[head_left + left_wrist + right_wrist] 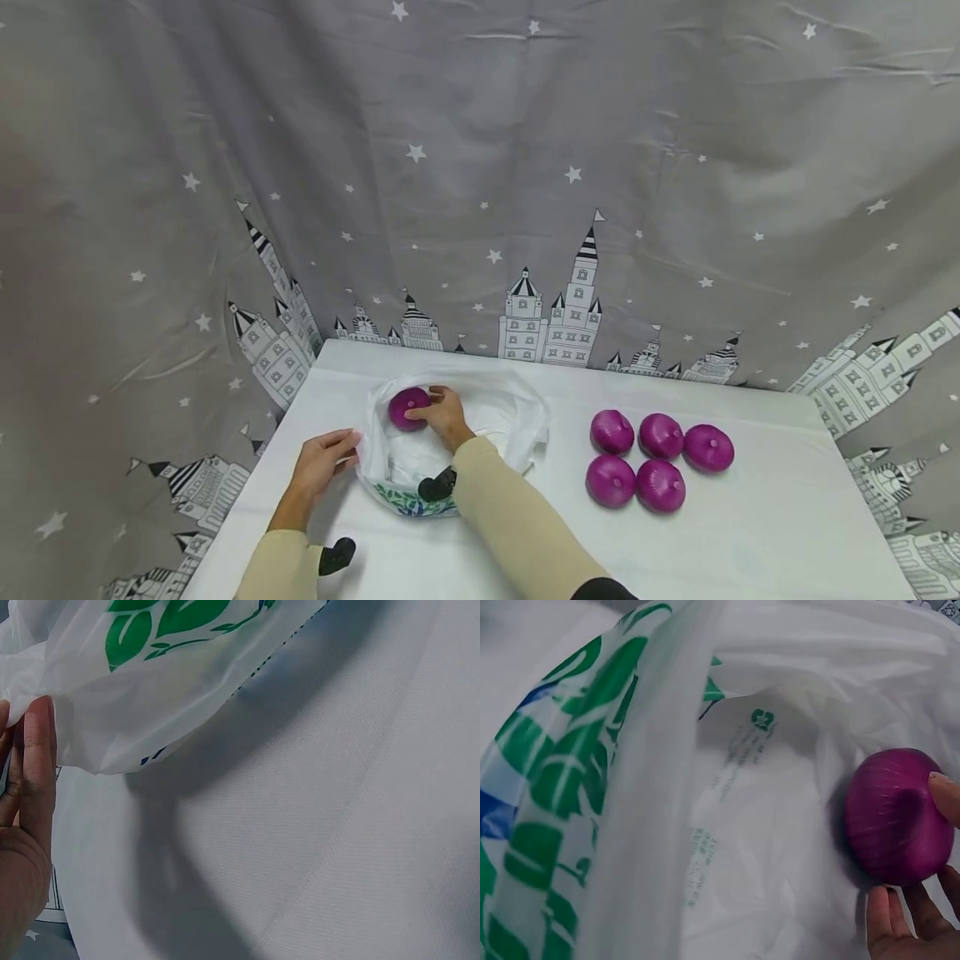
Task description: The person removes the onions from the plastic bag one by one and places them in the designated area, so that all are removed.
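Observation:
A white plastic bag (517, 392) with a green and blue leaf print lies open on the table, its mouth spread wide. My right hand (450, 421) reaches into it and holds a purple onion (406, 409) at the bag's left inner side. The right wrist view has the thumb on one side of this onion (896, 817) and the fingers under the other. At the bag's left rim, my left hand (318, 467) pinches the plastic. The left wrist view shows those fingers (37, 757) against the gathered edge of the bag (112, 727).
Several purple onions (661, 487) sit in two rows on the white table (795, 500), to the right of the bag. Behind the table hangs a grey curtain (675, 208) printed with stars and castles.

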Demonstrator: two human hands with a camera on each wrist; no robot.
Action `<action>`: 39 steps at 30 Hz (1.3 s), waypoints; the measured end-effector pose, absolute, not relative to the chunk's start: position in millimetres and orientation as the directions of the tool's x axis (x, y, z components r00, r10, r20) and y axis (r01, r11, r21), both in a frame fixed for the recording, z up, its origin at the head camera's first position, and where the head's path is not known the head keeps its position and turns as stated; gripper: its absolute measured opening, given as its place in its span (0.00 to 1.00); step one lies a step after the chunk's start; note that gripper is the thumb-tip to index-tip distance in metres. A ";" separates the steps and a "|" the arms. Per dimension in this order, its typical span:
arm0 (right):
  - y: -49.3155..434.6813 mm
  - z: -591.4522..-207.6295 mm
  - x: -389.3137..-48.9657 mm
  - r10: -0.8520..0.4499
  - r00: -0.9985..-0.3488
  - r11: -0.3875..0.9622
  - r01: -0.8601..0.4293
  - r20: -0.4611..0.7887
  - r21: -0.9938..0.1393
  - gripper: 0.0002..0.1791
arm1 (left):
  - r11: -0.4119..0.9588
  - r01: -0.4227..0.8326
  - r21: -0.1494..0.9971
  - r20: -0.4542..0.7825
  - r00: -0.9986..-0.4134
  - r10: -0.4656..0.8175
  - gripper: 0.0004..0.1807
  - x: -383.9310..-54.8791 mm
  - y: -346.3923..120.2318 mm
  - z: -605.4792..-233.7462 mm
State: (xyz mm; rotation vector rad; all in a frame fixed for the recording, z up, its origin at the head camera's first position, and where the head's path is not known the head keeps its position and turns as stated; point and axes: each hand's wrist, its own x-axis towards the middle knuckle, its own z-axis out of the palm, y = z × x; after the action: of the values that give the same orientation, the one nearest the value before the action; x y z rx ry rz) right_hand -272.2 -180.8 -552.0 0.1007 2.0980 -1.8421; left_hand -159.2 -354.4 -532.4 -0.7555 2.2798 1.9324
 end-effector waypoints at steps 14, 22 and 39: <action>-167.6 -559.2 -269.7 -0.141 -0.954 0.325 0.208 -0.265 -0.923 0.35 | 0.091 -0.389 0.917 -0.342 -0.883 -0.321 0.25 -159.2 -341.7 -536.0; -167.1 -559.0 -263.9 -0.121 -0.963 0.335 0.187 -0.239 -0.923 0.34 | 0.089 -0.389 0.917 -0.343 -0.883 -0.321 0.26 -159.0 -336.9 -535.9; -151.8 -538.8 -271.1 -0.284 -0.907 0.363 0.199 -0.312 -0.910 0.34 | 0.117 -0.418 0.901 -0.355 -0.865 -0.355 0.26 -155.9 -348.6 -527.7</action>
State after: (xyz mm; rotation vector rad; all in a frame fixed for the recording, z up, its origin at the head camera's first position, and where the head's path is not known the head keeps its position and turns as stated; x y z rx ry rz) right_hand -271.1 -151.8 -538.8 -0.0734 2.2121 -1.5639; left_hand -155.9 -348.6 -527.7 -0.8001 2.3085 1.8917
